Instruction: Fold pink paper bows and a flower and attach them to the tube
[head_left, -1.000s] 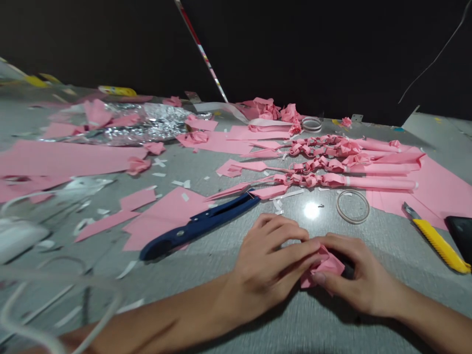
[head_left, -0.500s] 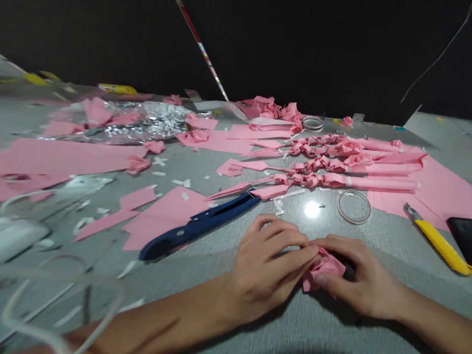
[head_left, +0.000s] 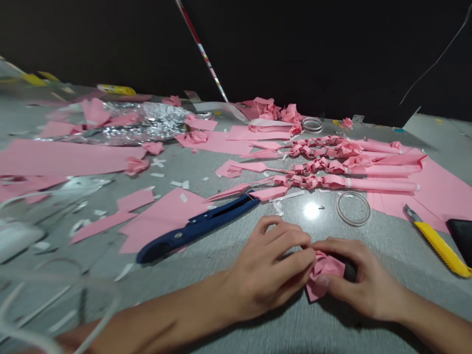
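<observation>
Between my two hands, low and right of the middle, is a small folded pink paper piece [head_left: 326, 270] with layered, petal-like folds. My right hand [head_left: 363, 280] grips it from the right, thumb in front and fingers behind. My left hand [head_left: 275, 268] pinches its left edge, the fingertips meeting those of the right hand. One corner of the paper points down toward the grey table. A dark thing shows inside the curl of my right hand; I cannot tell what it is. Above my left hand lie dark blue scissors [head_left: 195, 226], touching pink paper.
Pink rolled paper sticks with looped paper strips [head_left: 383, 184] lie beyond my hands. A tape ring [head_left: 353, 209], a yellow box cutter [head_left: 440, 246] and a black phone-like object [head_left: 460, 236] are to the right. Pink sheets [head_left: 70, 157], scraps and crinkled silver foil [head_left: 158, 120] spread left.
The pink paper piece has turned slightly, and its lower corner now points further down. Both hands keep their hold, the left shifting only a little. The view has moved slightly.
</observation>
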Motion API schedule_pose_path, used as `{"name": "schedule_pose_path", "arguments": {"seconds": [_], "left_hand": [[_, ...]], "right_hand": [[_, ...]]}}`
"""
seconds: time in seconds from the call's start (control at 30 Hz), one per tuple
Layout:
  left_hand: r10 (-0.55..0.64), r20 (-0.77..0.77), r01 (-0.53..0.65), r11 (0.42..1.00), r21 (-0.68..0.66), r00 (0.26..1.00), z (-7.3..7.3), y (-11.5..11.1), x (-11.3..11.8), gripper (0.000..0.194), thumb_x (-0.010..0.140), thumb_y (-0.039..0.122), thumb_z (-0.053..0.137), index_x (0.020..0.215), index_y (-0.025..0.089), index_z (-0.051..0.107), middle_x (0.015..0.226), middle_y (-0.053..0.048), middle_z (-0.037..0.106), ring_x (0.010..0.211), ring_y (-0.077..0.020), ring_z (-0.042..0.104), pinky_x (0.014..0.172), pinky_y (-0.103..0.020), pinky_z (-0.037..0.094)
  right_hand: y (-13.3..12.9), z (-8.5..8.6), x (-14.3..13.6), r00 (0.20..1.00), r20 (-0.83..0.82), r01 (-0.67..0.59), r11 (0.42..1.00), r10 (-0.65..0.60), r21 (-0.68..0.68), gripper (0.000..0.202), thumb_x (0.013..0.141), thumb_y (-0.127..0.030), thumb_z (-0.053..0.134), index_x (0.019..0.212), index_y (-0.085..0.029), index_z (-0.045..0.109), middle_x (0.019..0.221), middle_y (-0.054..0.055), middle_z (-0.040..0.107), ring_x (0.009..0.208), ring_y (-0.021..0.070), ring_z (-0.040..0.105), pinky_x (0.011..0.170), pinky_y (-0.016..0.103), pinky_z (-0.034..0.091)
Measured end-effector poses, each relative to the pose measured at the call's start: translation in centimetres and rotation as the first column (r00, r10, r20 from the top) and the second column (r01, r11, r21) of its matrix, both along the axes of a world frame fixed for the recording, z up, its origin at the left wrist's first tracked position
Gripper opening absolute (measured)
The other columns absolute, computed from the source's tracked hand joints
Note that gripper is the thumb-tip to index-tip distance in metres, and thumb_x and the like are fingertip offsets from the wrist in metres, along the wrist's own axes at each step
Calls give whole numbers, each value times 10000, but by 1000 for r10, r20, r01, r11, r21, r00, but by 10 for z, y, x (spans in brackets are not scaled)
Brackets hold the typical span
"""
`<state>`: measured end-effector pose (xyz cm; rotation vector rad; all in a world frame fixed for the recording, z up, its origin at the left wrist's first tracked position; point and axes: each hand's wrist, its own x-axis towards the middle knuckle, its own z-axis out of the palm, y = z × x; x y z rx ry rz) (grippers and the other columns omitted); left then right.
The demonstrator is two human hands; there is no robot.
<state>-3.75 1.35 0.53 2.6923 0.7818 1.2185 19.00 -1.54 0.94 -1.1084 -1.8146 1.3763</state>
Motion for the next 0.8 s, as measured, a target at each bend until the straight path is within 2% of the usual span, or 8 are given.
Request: {"name": "schedule_pose_path", "arguments": {"seconds": [0.17, 0.27, 0.37, 0.43, 0.53, 0.67, 0.8], "left_hand": [[14, 17, -13, 999, -51, 1000, 1, 0, 0, 110, 994, 118, 604, 1018, 222, 631, 947, -10, 750, 855, -176, 704, 889, -378, 466], [26, 109, -9, 988, -152, 994, 2, 1, 3, 113, 992, 111, 612, 1009, 222, 622, 926, -4, 745, 824, -164, 693, 830, -353, 494], [49, 187, 3, 964, -265, 981, 3, 1, 4, 122, 981, 105, 624, 965, 225, 607, 870, 14, 737, 777, -151, 682, 779, -331, 516], [72, 228, 9, 942, -334, 971, 4, 1, 4, 119, 983, 111, 625, 950, 224, 612, 851, 16, 727, 765, -146, 679, 750, -314, 529], [84, 247, 20, 919, -393, 965, 3, 0, 3, 104, 987, 127, 625, 940, 219, 615, 843, 18, 710, 756, -139, 663, 718, -295, 530], [100, 225, -25, 949, -313, 969, 5, -3, 3, 91, 982, 141, 667, 978, 213, 613, 904, 3, 718, 823, -155, 674, 772, -317, 538], [66, 152, -43, 987, -154, 986, 7, -6, 2, 146, 1012, 147, 664, 1139, 219, 674, 993, -23, 740, 882, -174, 695, 826, -348, 533]], "right_hand": [[1, 2, 0, 1000, -13, 15, 1000, -15, 3, 268, 975, -303, 718, 1221, -267, 819, 949, 40, 790, 854, 214, 709, 782, 353, 559], [1, -2, 3, 999, -31, 9, 1000, -10, -8, 316, 982, -444, 753, 1243, -279, 817, 912, 45, 766, 872, 234, 703, 782, 372, 564], [-1, -9, 8, 995, -99, 25, 998, -31, -64, 574, 876, -591, 853, 1362, -299, 758, 1082, 75, 778, 975, 263, 708, 869, 424, 577], [-1, -13, 10, 989, -137, 40, 993, -55, -110, 702, 814, -609, 904, 1424, -316, 715, 1215, 92, 761, 1028, 267, 700, 913, 441, 570], [1, -12, 11, 988, -149, 22, 991, -42, -133, 581, 874, -562, 872, 1373, -292, 748, 1173, 87, 756, 1001, 250, 681, 896, 420, 551], [5, -5, 9, 989, -148, -33, 997, 21, -76, 346, 1005, -467, 741, 1259, -239, 795, 1014, 61, 713, 898, 212, 626, 792, 357, 498], [5, 0, 7, 994, -92, -66, 998, 65, -14, 241, 1030, -395, 699, 1176, -232, 803, 889, 21, 627, 802, 182, 561, 712, 320, 442]]}}
